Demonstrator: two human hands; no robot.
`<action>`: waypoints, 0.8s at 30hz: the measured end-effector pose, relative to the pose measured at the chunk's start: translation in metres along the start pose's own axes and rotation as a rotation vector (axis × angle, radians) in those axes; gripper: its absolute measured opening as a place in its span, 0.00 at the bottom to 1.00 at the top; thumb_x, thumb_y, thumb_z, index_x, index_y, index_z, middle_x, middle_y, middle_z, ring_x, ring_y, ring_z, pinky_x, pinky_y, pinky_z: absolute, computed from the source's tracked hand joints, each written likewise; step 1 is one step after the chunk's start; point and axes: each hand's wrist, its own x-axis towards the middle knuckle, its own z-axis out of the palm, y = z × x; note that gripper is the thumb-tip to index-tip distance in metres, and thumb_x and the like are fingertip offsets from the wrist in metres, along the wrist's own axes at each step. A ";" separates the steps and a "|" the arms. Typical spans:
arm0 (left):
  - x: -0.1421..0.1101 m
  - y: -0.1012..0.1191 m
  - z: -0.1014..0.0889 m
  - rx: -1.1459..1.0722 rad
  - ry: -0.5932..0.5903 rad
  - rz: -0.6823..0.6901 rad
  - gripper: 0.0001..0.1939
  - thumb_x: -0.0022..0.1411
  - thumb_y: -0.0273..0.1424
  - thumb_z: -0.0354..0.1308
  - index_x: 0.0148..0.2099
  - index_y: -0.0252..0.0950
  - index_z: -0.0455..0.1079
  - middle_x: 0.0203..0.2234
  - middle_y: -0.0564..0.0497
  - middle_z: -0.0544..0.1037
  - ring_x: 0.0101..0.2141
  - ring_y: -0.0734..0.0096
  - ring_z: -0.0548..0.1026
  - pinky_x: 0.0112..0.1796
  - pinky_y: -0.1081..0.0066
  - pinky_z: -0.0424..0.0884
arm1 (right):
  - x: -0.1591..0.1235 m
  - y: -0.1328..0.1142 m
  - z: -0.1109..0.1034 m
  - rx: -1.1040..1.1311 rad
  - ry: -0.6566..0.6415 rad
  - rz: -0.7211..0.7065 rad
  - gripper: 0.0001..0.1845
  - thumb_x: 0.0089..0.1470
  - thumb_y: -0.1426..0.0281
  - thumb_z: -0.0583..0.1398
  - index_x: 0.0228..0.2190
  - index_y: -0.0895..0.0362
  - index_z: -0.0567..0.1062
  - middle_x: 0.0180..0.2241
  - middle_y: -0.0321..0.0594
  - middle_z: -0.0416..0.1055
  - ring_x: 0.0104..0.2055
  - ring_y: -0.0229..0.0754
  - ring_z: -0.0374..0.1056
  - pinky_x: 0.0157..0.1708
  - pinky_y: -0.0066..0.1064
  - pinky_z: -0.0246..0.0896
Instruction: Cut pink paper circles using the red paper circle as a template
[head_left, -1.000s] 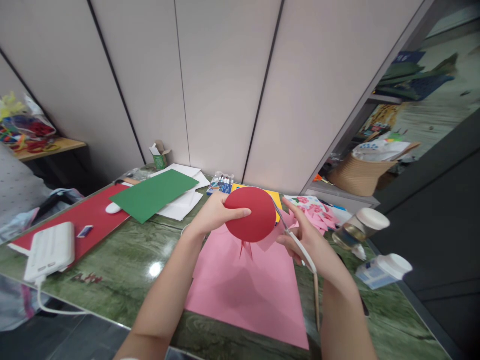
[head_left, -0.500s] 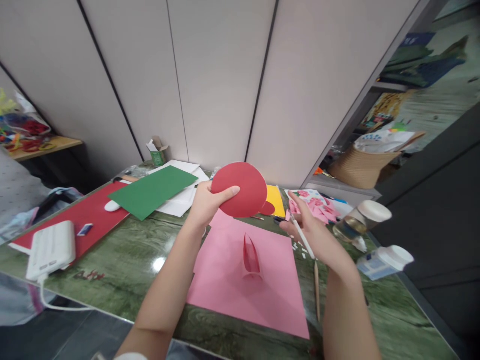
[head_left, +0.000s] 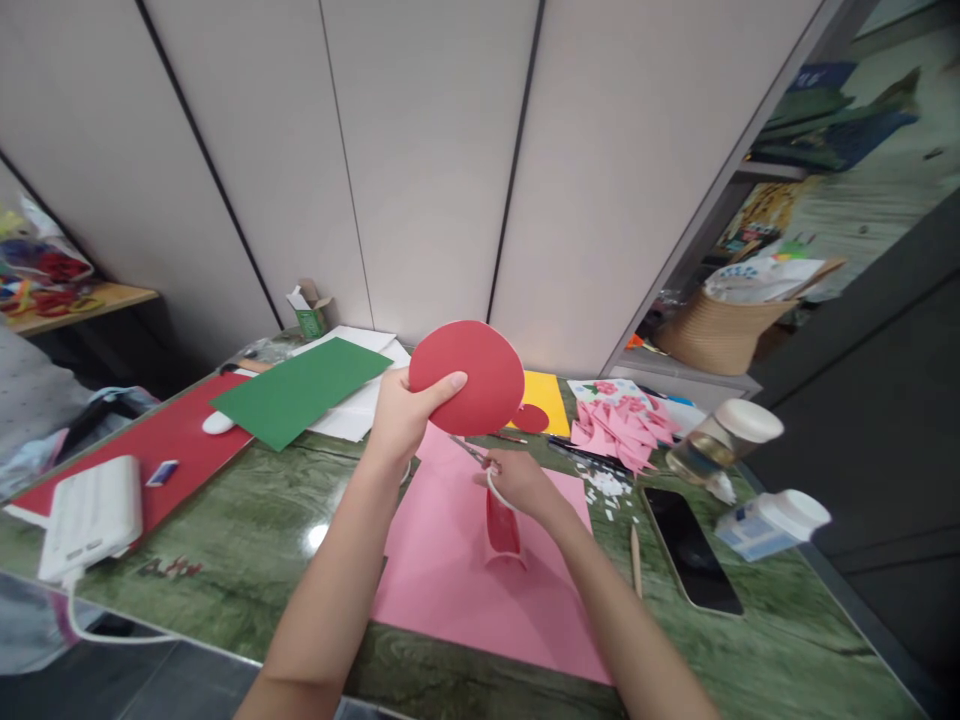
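Observation:
A round red paper disc [head_left: 480, 375] is pinched in my left hand [head_left: 409, 405], thumb on its face and fingers behind it. Just below the disc's lower edge, my right hand [head_left: 521, 480] is closed on scissors [head_left: 469, 448] with pale handles. Their blades point up and left, near the disc; whether they touch it I cannot tell. Beneath both hands lies a large pink sheet [head_left: 442, 590]. A curled red and pink paper piece [head_left: 504, 535] stands on that sheet, partly behind my right hand.
Pink paper triangles [head_left: 619, 430] are heaped at the back right, beside white paper scraps [head_left: 607, 485]. A phone [head_left: 691, 550], a pencil [head_left: 636, 560] and two jars [head_left: 772, 525] stand or lie rightward. Green card [head_left: 304, 390] and a white power bank [head_left: 94, 515] occupy the left.
My right hand has swung left from the table's right side to below the disc, bringing the scissors. The phone is now uncovered. My left hand and the disc have shifted slightly left.

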 end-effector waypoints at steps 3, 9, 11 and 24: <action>0.000 -0.001 0.000 -0.023 0.000 0.007 0.12 0.41 0.34 0.68 0.28 0.32 0.75 0.26 0.48 0.79 0.29 0.65 0.75 0.30 0.70 0.72 | 0.003 0.003 0.005 0.121 0.010 -0.083 0.07 0.49 0.74 0.54 0.25 0.58 0.73 0.30 0.42 0.76 0.31 0.40 0.70 0.28 0.25 0.55; 0.001 0.000 -0.001 -0.029 0.006 0.018 0.12 0.41 0.34 0.68 0.28 0.32 0.76 0.26 0.48 0.79 0.29 0.65 0.76 0.29 0.70 0.72 | 0.003 0.035 -0.011 0.338 0.079 -0.083 0.07 0.45 0.75 0.53 0.21 0.58 0.69 0.18 0.37 0.74 0.19 0.37 0.69 0.21 0.24 0.58; 0.002 0.000 -0.001 -0.028 0.010 0.020 0.12 0.41 0.34 0.68 0.28 0.32 0.76 0.26 0.48 0.79 0.29 0.64 0.76 0.29 0.70 0.72 | 0.003 0.049 -0.021 0.398 0.140 -0.063 0.06 0.46 0.73 0.54 0.21 0.57 0.69 0.17 0.36 0.73 0.18 0.38 0.70 0.20 0.24 0.60; 0.000 0.001 0.001 -0.047 0.006 0.001 0.12 0.41 0.35 0.68 0.29 0.32 0.76 0.28 0.46 0.80 0.31 0.61 0.76 0.30 0.69 0.73 | -0.030 0.178 -0.084 0.144 0.911 0.450 0.23 0.49 0.61 0.55 0.43 0.64 0.71 0.28 0.52 0.75 0.34 0.56 0.71 0.38 0.46 0.60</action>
